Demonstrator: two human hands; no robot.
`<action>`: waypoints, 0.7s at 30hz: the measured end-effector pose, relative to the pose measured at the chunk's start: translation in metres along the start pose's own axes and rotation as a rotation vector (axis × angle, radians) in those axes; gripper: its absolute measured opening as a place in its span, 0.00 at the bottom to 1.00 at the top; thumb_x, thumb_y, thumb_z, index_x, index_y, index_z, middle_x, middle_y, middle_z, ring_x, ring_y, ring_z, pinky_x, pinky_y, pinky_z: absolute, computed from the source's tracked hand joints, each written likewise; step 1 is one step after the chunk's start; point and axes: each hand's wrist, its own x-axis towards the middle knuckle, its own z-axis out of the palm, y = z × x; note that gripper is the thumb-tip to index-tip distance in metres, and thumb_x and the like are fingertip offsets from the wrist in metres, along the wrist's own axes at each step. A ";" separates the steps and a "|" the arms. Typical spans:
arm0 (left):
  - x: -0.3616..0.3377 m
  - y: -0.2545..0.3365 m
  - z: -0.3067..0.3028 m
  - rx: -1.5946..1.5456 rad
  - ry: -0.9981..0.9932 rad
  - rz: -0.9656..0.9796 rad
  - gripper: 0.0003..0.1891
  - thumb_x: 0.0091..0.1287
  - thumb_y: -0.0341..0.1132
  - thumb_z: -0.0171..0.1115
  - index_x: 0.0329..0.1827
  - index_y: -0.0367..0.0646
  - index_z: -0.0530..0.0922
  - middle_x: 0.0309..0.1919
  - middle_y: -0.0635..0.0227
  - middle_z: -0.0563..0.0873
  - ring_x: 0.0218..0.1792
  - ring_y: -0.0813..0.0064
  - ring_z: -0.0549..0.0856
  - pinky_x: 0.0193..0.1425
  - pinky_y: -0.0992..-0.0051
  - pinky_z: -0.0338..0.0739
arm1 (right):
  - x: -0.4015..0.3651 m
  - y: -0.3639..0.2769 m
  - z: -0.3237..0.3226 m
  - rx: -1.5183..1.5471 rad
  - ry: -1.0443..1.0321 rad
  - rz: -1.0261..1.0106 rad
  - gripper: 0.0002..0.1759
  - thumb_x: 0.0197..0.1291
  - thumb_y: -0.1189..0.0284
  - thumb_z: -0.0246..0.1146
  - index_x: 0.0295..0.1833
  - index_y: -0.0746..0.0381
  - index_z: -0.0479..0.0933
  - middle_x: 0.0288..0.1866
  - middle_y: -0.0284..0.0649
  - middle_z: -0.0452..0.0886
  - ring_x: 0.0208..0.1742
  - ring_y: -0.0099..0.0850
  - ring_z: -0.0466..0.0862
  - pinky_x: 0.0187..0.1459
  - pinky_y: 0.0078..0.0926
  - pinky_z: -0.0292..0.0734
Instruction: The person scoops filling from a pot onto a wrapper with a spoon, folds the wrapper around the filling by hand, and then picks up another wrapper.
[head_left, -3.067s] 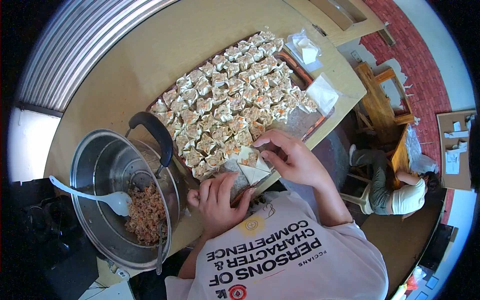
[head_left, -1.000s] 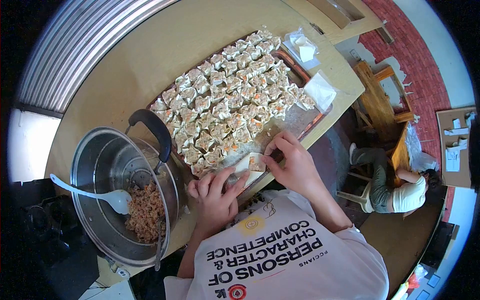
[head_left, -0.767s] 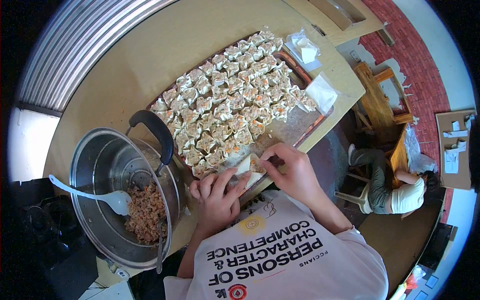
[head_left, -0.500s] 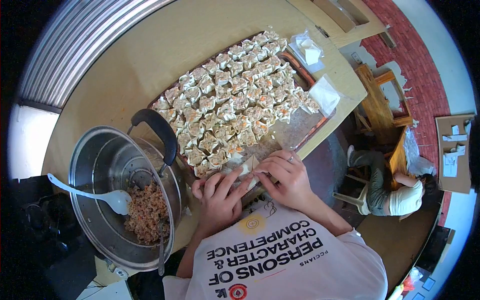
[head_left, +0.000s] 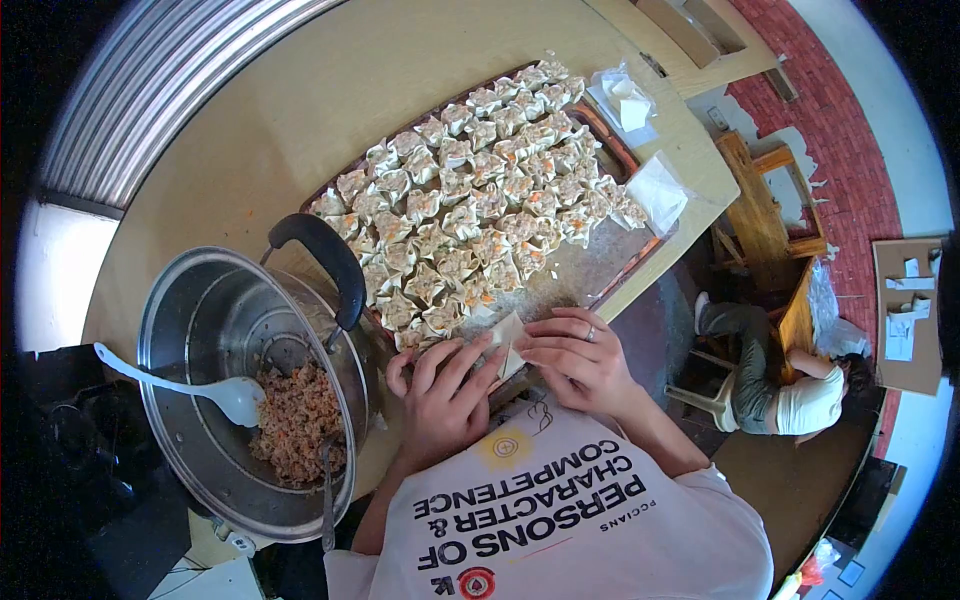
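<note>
A pale, thin dumpling wrapper (head_left: 509, 332) is held up between my two hands at the near edge of the tray. My left hand (head_left: 447, 397) has its fingers bent, the fingertips against the wrapper's left side. With fingertips and thumb together, my right hand (head_left: 578, 362), a ring on one finger, pinches the right side. Whatever lies behind the fingers is hidden. Beyond them, rows of open-topped, filled dumplings (head_left: 460, 218) cover most of the tray (head_left: 590, 268).
On the left stands a steel pot (head_left: 215, 340) with minced filling (head_left: 298, 425), a white ladle (head_left: 236, 400) and a metal spoon (head_left: 328, 500). Wrapper stacks (head_left: 657, 197) lie by the tray's right end. Another person (head_left: 808, 403) sits at the right.
My right fingers have shifted slightly right, and more of the wrapper shows between my hands. The left hand stays nearly in place. The whole view has shifted a little.
</note>
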 end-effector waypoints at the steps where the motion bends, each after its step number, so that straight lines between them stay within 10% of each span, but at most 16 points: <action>1: 0.000 0.000 0.000 -0.004 -0.004 -0.011 0.24 0.55 0.26 0.66 0.56 0.56 0.90 0.63 0.79 0.87 0.60 0.70 0.80 0.74 0.52 0.54 | -0.002 0.001 -0.001 -0.037 -0.029 -0.036 0.15 0.55 0.78 0.71 0.49 0.57 0.86 0.52 0.32 0.90 0.56 0.33 0.88 0.66 0.42 0.79; 21: 0.002 0.002 -0.002 -0.010 0.067 -0.058 0.23 0.57 0.26 0.69 0.58 0.54 0.89 0.58 0.77 0.88 0.58 0.69 0.80 0.70 0.56 0.59 | 0.003 0.003 -0.011 -0.162 -0.176 -0.178 0.21 0.53 0.72 0.69 0.56 0.55 0.85 0.61 0.31 0.88 0.63 0.32 0.86 0.64 0.37 0.82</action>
